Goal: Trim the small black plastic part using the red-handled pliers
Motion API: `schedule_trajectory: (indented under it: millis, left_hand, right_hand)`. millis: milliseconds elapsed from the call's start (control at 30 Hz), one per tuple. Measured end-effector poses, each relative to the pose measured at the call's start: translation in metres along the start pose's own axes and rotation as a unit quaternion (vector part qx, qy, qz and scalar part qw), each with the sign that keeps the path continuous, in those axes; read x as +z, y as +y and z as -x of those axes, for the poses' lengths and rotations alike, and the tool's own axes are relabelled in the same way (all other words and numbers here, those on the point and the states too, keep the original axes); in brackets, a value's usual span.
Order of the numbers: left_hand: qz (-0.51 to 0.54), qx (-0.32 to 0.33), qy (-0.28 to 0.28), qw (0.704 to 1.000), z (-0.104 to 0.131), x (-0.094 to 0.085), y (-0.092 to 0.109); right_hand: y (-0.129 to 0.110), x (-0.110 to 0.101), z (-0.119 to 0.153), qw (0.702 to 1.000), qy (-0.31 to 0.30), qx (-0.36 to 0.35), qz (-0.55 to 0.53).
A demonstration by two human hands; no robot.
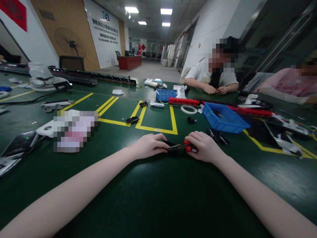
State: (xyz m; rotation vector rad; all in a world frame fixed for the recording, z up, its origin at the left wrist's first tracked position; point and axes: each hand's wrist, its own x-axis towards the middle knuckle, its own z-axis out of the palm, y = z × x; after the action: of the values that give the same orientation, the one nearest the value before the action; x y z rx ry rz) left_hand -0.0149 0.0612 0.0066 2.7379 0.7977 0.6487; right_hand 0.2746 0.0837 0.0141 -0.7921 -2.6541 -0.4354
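Observation:
My right hand (pixel 204 146) is closed around the red handles of a pair of pliers (pixel 182 146), whose metal jaws point left. Opposite it, my left hand (pixel 151 145) pinches a small dark piece (pixel 170 144) at the tip of the jaws. The piece is partly hidden by my fingers, and its shape is hard to make out. Both hands are low over the green table (pixel 148 191). Beyond them lie a black part (pixel 132 120) on the yellow tape and a short black cylinder (pixel 191 120).
A blue bin (pixel 223 117) stands to the right, with black parts (pixel 218 136) beside it. Farther back are a smaller blue bin (pixel 165 95), a white ring (pixel 188 109) and a red strip (pixel 184 101). Phones lie left. A person (pixel 214 69) sits across the table.

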Motion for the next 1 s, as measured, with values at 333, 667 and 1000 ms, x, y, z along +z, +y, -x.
schedule_trajectory:
  millis: [333, 667, 1000]
  left_hand:
    - [0.030, -0.013, 0.016, 0.999, 0.0010, -0.0009, 0.0009]
    - [0.021, -0.011, 0.026, 0.999, 0.0010, 0.0006, -0.0002]
    - [-0.026, 0.024, 0.071, 0.997, 0.0027, 0.0040, -0.0020]
  right_hand:
    - [-0.0013, -0.0006, -0.0004, 1.000, 0.005, 0.005, 0.002]
    - [-0.0011, -0.0008, -0.0004, 1.000, -0.006, 0.014, -0.008]
    - [-0.0027, -0.0034, -0.0023, 0.995, -0.036, 0.054, -0.082]
